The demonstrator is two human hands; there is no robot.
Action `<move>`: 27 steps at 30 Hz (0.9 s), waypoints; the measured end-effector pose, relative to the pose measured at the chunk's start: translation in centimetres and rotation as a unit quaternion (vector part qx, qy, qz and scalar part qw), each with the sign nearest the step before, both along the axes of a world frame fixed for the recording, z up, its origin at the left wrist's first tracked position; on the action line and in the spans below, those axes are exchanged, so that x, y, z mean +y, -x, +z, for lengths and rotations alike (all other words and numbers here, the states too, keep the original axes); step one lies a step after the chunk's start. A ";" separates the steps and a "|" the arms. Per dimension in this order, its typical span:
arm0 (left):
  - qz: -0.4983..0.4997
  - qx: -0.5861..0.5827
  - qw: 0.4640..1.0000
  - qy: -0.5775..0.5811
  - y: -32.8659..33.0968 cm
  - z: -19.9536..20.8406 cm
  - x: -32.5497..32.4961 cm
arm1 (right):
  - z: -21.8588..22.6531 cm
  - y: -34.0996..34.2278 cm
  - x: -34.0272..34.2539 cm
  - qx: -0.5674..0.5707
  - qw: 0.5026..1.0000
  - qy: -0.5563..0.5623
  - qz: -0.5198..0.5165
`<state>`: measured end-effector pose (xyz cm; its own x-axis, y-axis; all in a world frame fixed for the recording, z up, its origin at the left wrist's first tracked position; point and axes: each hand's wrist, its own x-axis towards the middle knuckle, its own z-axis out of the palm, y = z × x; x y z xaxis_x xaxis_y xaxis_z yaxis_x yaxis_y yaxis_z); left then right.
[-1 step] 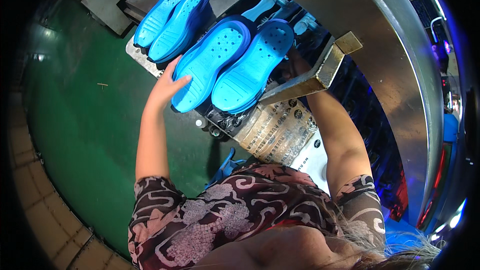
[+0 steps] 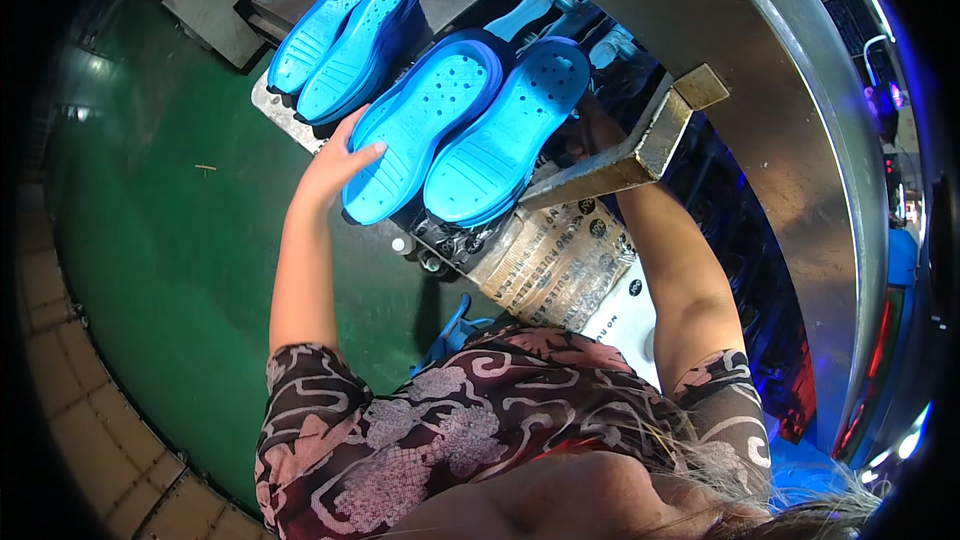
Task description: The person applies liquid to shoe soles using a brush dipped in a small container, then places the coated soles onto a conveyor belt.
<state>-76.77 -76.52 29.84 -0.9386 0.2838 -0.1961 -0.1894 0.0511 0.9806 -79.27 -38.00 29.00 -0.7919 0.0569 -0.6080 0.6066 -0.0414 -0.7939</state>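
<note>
Two bright blue shoe soles, dotted with holes at the toe end and ridged at the heel, lie side by side in front of me. My left hand (image 2: 335, 170) grips the left sole (image 2: 425, 110) at its outer edge, thumb on top and the other fingers hidden beneath. The right sole (image 2: 500, 145) rests beside it. Close to its far right edge is my right hand (image 2: 590, 125), in shadow and mostly hidden behind an angled metal bracket (image 2: 640, 155); its fingers do not show. A second blue pair (image 2: 360, 50) lies farther off to the left.
Curved metal plating (image 2: 770, 140) rises on the right. Below the soles sits a taped, printed package (image 2: 545, 265) with a white sheet (image 2: 625, 320) beside it. Green floor (image 2: 170, 240) spreads at left, and brown boxes (image 2: 100, 440) line the lower left. More blue pieces (image 2: 525, 15) lie behind.
</note>
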 end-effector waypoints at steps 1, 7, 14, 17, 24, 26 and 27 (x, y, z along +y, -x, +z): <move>-0.009 -0.014 1.000 -0.008 0.6 0.3 0.2 | 0.1 0.1 0.2 -0.002 1.000 0.002 0.003; 0.014 -0.094 0.994 -0.058 1.6 -0.7 0.2 | 0.9 1.8 0.7 -0.012 0.999 0.016 0.041; 0.066 -0.090 0.993 -0.049 2.2 -0.3 1.5 | 2.5 2.4 -0.1 -0.044 0.991 0.020 0.128; 0.068 -0.094 0.992 -0.049 2.1 0.3 2.0 | 3.4 1.9 -0.8 -0.065 0.983 0.021 0.169; -0.028 -0.069 0.996 -0.045 -2.2 -0.9 0.7 | 4.3 0.7 -2.9 -0.098 0.966 0.010 0.240; 0.040 -0.079 0.994 -0.064 -4.5 -1.6 1.0 | 4.6 0.4 -3.3 -0.104 0.963 -0.012 0.249; 0.037 -0.079 0.994 -0.063 -5.4 -1.6 1.3 | 4.9 0.0 -3.5 -0.108 0.962 -0.052 0.247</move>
